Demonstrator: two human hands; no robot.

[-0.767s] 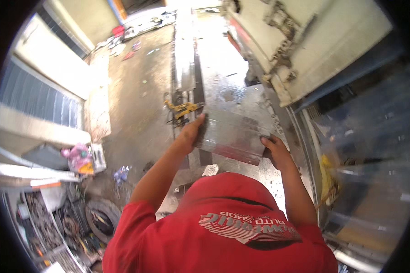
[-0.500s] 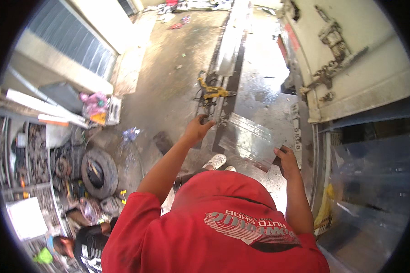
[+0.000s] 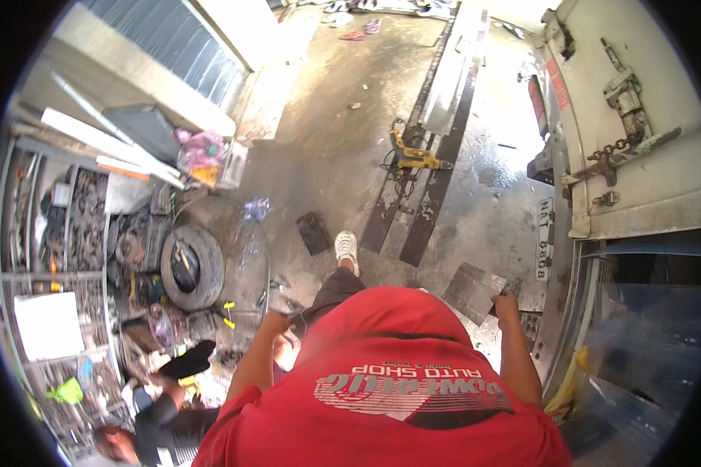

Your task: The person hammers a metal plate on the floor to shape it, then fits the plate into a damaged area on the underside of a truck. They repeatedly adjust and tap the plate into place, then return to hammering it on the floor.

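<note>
A stained concrete floor [image 3: 327, 156] stretches ahead of both hands. Far to the left of the left hand stands a loaded rack [image 3: 31, 280]; nearer it lies a tyre [image 3: 212, 272], and a co-worker in dark clothes [image 3: 163, 432] is below and left. The left hand [image 3: 274, 321] hangs low beside the body, too blurred to tell whether its fingers are curled or loose. Ahead of it are a dark flat piece [image 3: 313, 233] and a white shoe [image 3: 346, 247]. Farther ahead, between the hands, a yellow drill [image 3: 419, 159] lies across dark rails [image 3: 430, 210]. The right hand [image 3: 508, 305] pinches the right edge of a grey metal sheet [image 3: 472, 292]. Beyond it stands a pale vehicle body [image 3: 662, 156]. Both hands gripped the sheet moments ago; the left has since let go and dropped, so the right alone now bears it.
</note>
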